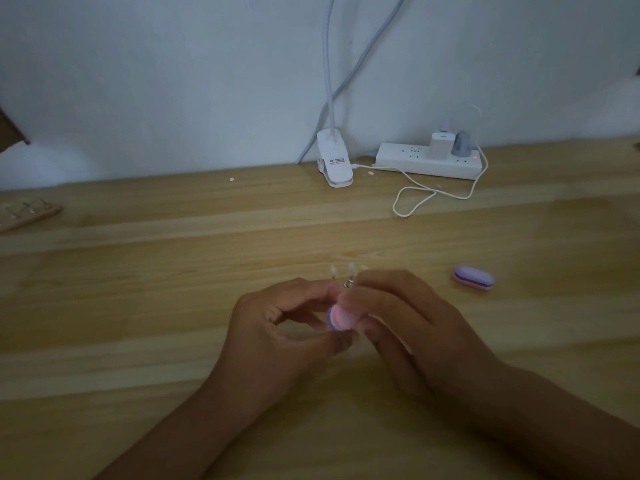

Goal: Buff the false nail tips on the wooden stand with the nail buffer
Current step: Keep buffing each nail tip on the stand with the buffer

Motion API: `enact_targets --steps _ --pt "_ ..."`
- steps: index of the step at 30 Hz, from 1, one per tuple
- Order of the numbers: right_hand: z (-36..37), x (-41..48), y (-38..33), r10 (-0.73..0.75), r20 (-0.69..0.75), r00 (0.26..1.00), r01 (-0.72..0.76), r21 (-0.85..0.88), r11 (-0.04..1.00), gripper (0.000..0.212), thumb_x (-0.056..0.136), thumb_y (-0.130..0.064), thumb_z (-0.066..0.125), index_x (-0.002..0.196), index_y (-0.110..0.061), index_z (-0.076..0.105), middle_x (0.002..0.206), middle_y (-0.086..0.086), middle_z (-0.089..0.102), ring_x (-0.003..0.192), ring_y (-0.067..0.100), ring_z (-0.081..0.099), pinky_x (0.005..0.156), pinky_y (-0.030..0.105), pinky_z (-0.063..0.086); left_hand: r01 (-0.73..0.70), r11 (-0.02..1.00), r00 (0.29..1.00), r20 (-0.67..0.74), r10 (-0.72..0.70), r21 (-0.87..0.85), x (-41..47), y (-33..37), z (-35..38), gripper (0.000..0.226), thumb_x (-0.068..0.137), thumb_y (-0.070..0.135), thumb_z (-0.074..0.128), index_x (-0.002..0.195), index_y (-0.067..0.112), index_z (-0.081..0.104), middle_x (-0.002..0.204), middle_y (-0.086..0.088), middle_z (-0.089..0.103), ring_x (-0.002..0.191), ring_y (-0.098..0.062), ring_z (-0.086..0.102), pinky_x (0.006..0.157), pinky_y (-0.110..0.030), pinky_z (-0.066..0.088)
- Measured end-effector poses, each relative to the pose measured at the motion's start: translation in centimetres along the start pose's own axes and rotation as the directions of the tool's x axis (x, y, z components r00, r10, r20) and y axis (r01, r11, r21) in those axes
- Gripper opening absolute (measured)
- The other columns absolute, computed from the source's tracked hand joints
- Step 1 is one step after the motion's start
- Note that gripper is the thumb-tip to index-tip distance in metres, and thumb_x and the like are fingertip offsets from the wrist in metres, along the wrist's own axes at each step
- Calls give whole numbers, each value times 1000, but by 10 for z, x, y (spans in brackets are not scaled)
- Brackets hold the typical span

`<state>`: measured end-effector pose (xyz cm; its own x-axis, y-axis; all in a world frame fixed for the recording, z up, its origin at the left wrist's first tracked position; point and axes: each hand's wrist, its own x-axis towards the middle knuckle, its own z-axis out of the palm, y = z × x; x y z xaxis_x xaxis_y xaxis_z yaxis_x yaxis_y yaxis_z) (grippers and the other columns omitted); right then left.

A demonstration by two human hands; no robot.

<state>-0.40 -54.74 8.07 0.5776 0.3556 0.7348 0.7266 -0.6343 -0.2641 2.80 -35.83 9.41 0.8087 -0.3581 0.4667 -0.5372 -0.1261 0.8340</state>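
Both hands meet low over the middle of the wooden table [173,306]. My right hand [408,327] grips a small pink and purple nail buffer [341,318] whose rounded end shows between the hands. My left hand [273,327] curls its forefinger and thumb around the spot beside the buffer; what it pinches is mostly hidden. A few clear false nail tips [351,270] and a bit of metal stick up just above the fingers. A flat wooden stand [24,211] with pale pieces lies at the far left edge.
A second purple buffer [473,278] lies on the table right of my hands. At the back by the wall stand a white clip lamp [334,164] and a white power strip [429,161], with a looped white cable [415,199] in front.
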Motion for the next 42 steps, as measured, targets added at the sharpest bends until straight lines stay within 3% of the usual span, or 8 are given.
enact_targets --steps 6,11,16,21,27,34,37,42 --pt "-8 6 9 191 -20 981 -191 7 982 18 97 -7 51 111 -6 63 109 -3 57 100 3 51 92 15 40 84 996 996 -20 -83 14 2 -4 0 35 60 11 85 91 27 76 89 7 75 80 -8 71 67 -20 55" --pt "7 0 -2 2 29 1000 2 -136 991 19 104 -19 42 119 -14 53 115 8 65 104 24 62 90 38 51 38 998 999 4 -38 56 2 -2 0 36 64 20 83 98 28 75 90 9 74 81 -8 70 67 -18 54" --pt "-3 4 10 199 -18 980 -199 -54 978 22 94 -14 45 104 -4 62 104 2 58 94 25 58 84 42 48 87 993 996 -21 -86 83 2 -4 1 33 59 13 84 88 27 75 86 10 74 79 -6 70 63 -22 56" --pt "4 1 -7 -3 45 999 9 -148 989 25 96 -13 49 113 -11 67 114 8 65 101 24 64 87 36 52 0 997 1000 5 0 73 1 0 -1 35 62 19 82 95 28 75 88 9 73 81 -8 70 66 -19 54" --pt "-8 4 8 165 -18 986 -166 -66 984 20 94 -13 46 106 -7 62 105 4 61 97 26 60 85 44 50 41 998 999 -35 -39 42 2 1 -2 32 58 9 86 87 19 75 86 4 73 80 -11 70 62 -24 56" --pt "-6 3 5 13 36 999 -3 -276 961 25 92 -12 49 115 -11 59 108 13 68 91 30 64 82 37 48 -16 1000 1000 -25 16 21 0 3 -4 33 59 9 86 89 18 75 86 3 73 79 -13 70 63 -24 55" --pt "-12 5 12 105 13 994 -100 -203 974 24 93 -13 48 107 -6 67 106 7 64 92 30 63 80 44 48 22 1000 1000 -17 -22 7 0 2 -4 35 57 7 86 88 18 75 86 0 74 79 -14 71 61 -25 56" --pt "-4 -1 -1 -32 82 996 45 -163 986 24 96 -14 54 113 -10 70 114 7 65 97 24 61 84 37 46 2 998 999 51 -6 70 -1 4 -3 38 61 8 84 96 19 76 87 5 74 79 -12 70 65 -29 56"
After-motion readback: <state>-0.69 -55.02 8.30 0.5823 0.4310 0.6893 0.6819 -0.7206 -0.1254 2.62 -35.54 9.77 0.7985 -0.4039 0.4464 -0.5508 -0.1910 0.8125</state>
